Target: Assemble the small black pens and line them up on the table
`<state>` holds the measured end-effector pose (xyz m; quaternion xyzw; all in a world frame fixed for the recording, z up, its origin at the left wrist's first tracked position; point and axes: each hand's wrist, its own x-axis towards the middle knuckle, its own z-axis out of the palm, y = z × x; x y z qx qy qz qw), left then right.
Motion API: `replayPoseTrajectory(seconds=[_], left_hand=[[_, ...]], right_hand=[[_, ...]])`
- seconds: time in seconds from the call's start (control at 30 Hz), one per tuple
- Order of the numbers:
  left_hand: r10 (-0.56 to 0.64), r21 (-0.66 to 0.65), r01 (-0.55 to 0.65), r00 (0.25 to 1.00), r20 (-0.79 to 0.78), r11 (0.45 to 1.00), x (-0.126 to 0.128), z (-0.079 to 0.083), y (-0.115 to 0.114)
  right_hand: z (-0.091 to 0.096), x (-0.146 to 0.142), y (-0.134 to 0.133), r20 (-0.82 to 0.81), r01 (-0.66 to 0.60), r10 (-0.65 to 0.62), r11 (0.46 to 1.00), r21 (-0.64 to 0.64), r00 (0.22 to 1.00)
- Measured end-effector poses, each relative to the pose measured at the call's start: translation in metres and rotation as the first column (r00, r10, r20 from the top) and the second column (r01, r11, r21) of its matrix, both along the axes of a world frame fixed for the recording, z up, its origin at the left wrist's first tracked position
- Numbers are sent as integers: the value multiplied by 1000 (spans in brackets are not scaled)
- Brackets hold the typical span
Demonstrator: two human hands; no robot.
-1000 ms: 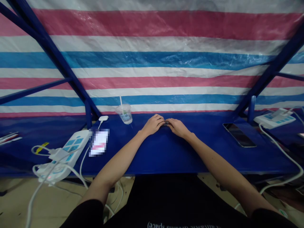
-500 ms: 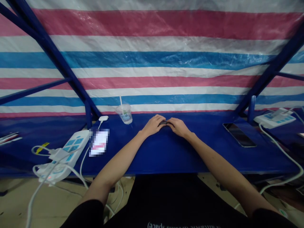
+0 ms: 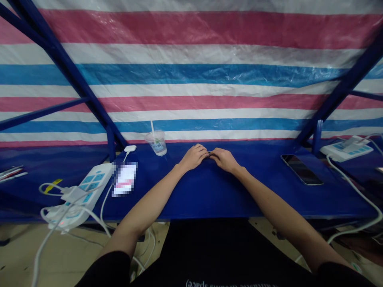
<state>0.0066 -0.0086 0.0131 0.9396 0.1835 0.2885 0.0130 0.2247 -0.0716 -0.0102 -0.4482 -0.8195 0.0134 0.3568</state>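
Observation:
My left hand (image 3: pixel 194 157) and my right hand (image 3: pixel 224 160) meet at the middle of the blue table top (image 3: pixel 209 195), near its far edge. Their fingertips close around a small dark object (image 3: pixel 210 153). Only a sliver of it shows between the fingers, so its kind cannot be told. A clear plastic cup (image 3: pixel 156 144) with a straw stands to the left of my left hand. A black smartphone (image 3: pixel 301 169) lies face up to the right of my right hand.
A white power strip (image 3: pixel 78 197) with plugs and tangled cables lies at the left table edge, next to a pixelated card (image 3: pixel 124 179) and a white charger (image 3: pixel 130 148). Another power strip (image 3: pixel 346 148) sits far right. Blue steel frame bars (image 3: pixel 317 135) rise before a striped tarpaulin (image 3: pixel 191 75).
My fingers have closed further over the small dark object, so less of it shows. My hands stay in nearly the same place on the table.

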Motion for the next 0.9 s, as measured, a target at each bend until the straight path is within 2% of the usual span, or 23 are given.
replayPoseTrajectory(seconds=[0.4,0.9], left_hand=[[-22,-46,22,1000,-3,999,0,-2,0],[0,-8,0,1000,-19,1000,-1,-2,4]], right_hand=[[-1,2,1,-28,5,-5,1000,2,1000],[2,1,-1,-25,11,-10,999,35,1000]])
